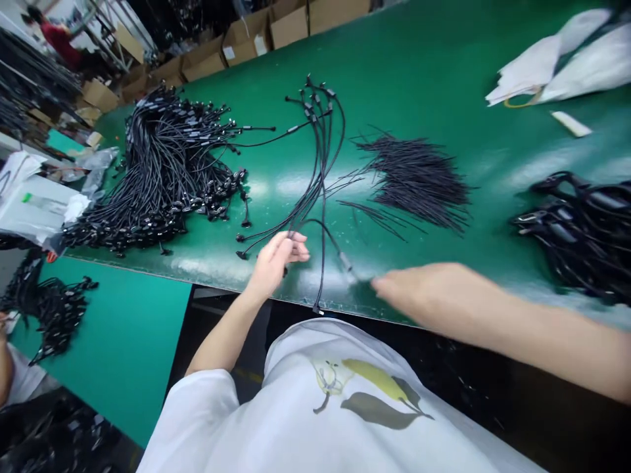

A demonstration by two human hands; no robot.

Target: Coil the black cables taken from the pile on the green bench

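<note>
My left hand [276, 259] is closed, with thumb and fingers pinching a short black cable [328, 234] near the table's front edge. That cable arches to the right and ends in a grey sleeve close to my right hand [389, 286]. Motion smears my right fingers, so whether they touch the cable end cannot be made out. Just beyond my left hand lies a loose group of several black cables [321, 148] with plugs at their ends. One strand runs down to a plug [318, 309] at the table edge. Thin black ties [419, 180] are heaped to the right.
A large pile of black cables [162, 151] covers the left of the green table [424, 72]. Bundled cables [591, 230] and white wrapping [552, 62] lie right. Cardboard boxes [246, 38] line the far edge. Another person [59, 43] sits far left; a co-worker's arm [6, 368] shows lower left.
</note>
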